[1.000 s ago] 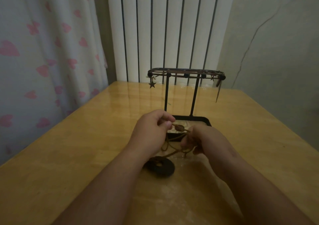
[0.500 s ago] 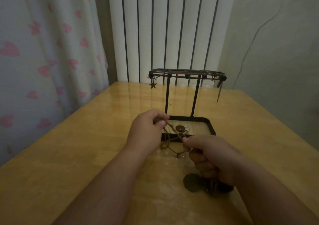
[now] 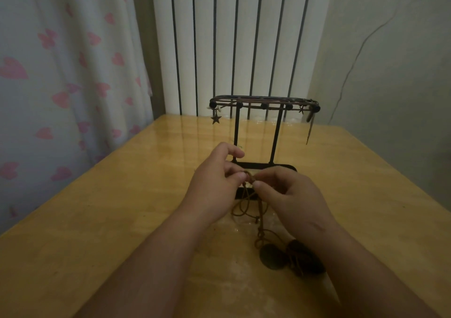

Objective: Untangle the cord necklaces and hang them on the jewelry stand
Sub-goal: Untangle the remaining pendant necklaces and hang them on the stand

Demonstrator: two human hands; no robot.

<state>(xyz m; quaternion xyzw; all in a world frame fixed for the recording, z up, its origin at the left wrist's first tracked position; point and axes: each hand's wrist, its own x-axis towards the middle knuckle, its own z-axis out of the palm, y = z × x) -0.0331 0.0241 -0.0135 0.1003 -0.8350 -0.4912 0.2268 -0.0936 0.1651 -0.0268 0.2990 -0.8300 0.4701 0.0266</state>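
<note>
- Both hands meet over the middle of the table (image 3: 97,207), fingertips almost touching, with the knotted bit of the cord necklaces (image 3: 249,177) caught right between them.
- The left hand (image 3: 214,183) pinches the brown cord between thumb and a fingertip. Its index finger is lifted and curled above the pinch, not on the cord as far as I can tell.
- The right hand (image 3: 290,200) has a tight thumb-and-forefinger pinch on the same knot from the other side, other fingers loosely curled behind it.
- Below the pinch the cords drop in loose loops, tangled together, and trail toward the person onto the tabletop.
- Down there, under the right wrist, the pendants lie on the wood: a dark round disc (image 3: 272,256) and a second dark piece (image 3: 302,260) touching it, partly hidden by the forearm. A pale tooth-shaped thing (image 3: 329,288) pokes out beside them.
- Just behind the pinch is the jewelry stand (image 3: 263,105), upright, its black base tray partly covered by the fingers. So the cords are in front of the stand, not on it.
- The stand's top rail is up above the hands and has a star charm (image 3: 216,118) dangling at its left end and some cord along it.
- Way past the grip: a white radiator (image 3: 231,36), with a heart-print curtain (image 3: 61,73) off to the left.
</note>
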